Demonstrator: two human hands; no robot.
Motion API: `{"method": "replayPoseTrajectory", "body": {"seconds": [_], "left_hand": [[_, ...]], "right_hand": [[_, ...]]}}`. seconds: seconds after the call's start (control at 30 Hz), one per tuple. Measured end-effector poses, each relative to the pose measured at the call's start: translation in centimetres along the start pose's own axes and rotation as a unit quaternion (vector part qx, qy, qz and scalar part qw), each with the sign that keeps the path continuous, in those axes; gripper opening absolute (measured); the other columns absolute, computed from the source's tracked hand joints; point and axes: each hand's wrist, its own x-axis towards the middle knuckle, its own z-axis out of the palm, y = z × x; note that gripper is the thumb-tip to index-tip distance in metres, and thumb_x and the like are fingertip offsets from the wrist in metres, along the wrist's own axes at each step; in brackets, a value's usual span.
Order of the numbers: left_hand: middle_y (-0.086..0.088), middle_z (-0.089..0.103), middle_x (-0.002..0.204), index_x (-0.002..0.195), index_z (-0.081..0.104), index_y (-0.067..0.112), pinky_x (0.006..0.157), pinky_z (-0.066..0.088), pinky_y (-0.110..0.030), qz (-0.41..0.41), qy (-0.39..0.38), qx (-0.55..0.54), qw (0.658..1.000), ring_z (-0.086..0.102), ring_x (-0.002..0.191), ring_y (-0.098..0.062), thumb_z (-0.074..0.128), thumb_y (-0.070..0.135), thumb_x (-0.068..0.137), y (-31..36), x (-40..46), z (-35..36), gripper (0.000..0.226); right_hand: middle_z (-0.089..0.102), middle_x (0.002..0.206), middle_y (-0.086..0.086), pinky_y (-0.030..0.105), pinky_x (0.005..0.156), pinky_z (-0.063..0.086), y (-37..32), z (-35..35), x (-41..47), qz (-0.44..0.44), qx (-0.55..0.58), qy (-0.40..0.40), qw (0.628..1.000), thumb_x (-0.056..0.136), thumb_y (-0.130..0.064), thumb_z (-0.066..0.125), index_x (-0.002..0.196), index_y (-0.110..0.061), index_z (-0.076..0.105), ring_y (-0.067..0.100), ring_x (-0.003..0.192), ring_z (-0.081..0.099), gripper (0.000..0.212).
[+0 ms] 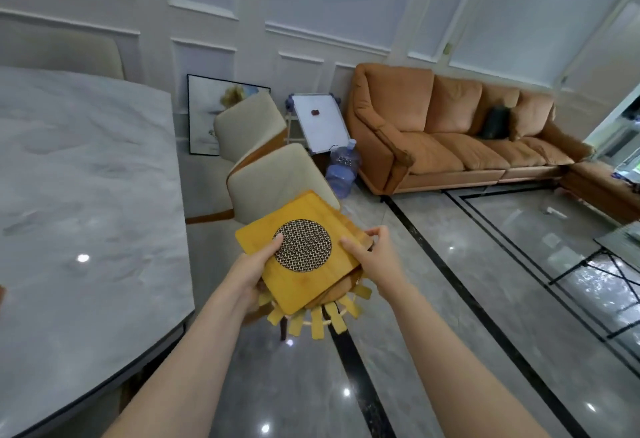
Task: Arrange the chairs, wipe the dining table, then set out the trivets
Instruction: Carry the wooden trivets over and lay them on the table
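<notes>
Two bare hands hold a stack of wooden trivets (301,257) in the air above the floor. The left hand (254,269) grips the stack's left edge, thumb curled onto the top trivet's woven metal circle. The right hand (375,257) grips the right edge, fingers wrapped round it. The marble tabletop (86,195) lies left of both hands; two cream chairs (273,174) stand just beyond the fingers.

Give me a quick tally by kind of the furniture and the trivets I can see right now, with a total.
Trivets held in the left hand and right hand: at least 3, namely the top square trivet, a second square edge beneath, and a slatted round trivet
Dining chairs: 2
Dining table: 1
Sofa: 1
Total: at least 7
</notes>
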Motion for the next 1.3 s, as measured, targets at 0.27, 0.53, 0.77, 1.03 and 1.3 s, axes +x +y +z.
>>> {"method": "replayPoseTrajectory", "body": {"seconds": [0.27, 0.53, 0.77, 1.03, 1.3], "left_hand": [[-0.004, 0.061, 0.123, 0.128, 0.053, 0.018, 0.082, 0.046, -0.038, -0.026, -0.033, -0.006, 0.999, 0.058, 0.105, -0.025, 0.063, 0.044, 0.085, 3.9, 9.5, 8.7, 0.051], [-0.009, 0.060, 0.118, 0.129, 0.050, 0.016, 0.081, 0.048, -0.041, -0.008, 0.014, -0.051, 0.999, 0.057, 0.111, -0.031, 0.059, 0.032, 0.092, 2.6, 19.8, 21.2, 0.041], [-0.006, 0.066, 0.106, 0.117, 0.056, 0.019, 0.073, 0.052, -0.037, 0.053, 0.049, -0.078, 0.994, 0.064, 0.091, -0.023, 0.063, 0.030, 0.089, 2.3, 28.1, 30.3, 0.031], [-0.010, 0.060, 0.126, 0.136, 0.045, 0.016, 0.070, 0.055, -0.040, 0.064, 0.123, -0.138, 0.981, 0.062, 0.102, -0.029, 0.072, 0.039, 0.080, 5.1, 35.8, 33.0, 0.066], [-0.002, 0.063, 0.105, 0.120, 0.052, 0.025, 0.064, 0.048, -0.033, 0.102, 0.138, -0.164, 0.971, 0.060, 0.087, -0.018, 0.062, 0.037, 0.088, 11.5, 43.3, 31.3, 0.035]], "right_hand": [[0.051, 0.103, 0.004, 0.021, 0.057, 0.041, -1.6, -5.2, 12.1, 0.032, 0.033, 0.032, 0.998, 0.085, -0.035, 0.070, 0.107, -0.014, 0.040, 0.015, 0.087, 0.053, 0.042], [0.048, 0.109, 0.001, 0.020, 0.076, 0.032, -0.2, -12.6, 24.4, -0.110, -0.123, 0.085, 0.983, 0.078, -0.031, 0.077, 0.108, -0.012, 0.049, 0.015, 0.098, 0.048, 0.045], [0.047, 0.115, 0.007, 0.033, 0.082, 0.047, -0.1, -18.7, 36.2, -0.114, -0.286, 0.057, 0.950, 0.068, -0.060, 0.074, 0.110, -0.007, 0.048, 0.021, 0.101, 0.052, 0.072], [0.058, 0.094, 0.004, 0.025, 0.068, 0.042, -3.4, -18.4, 48.9, -0.062, -0.311, -0.111, 0.942, 0.064, -0.068, 0.073, 0.099, -0.010, 0.062, 0.020, 0.091, 0.058, 0.068], [0.055, 0.075, -0.002, 0.024, 0.059, 0.048, -7.6, -12.5, 59.0, -0.114, -0.164, -0.177, 0.964, 0.063, -0.053, 0.082, 0.077, -0.017, 0.052, 0.013, 0.073, 0.056, 0.049]]}}
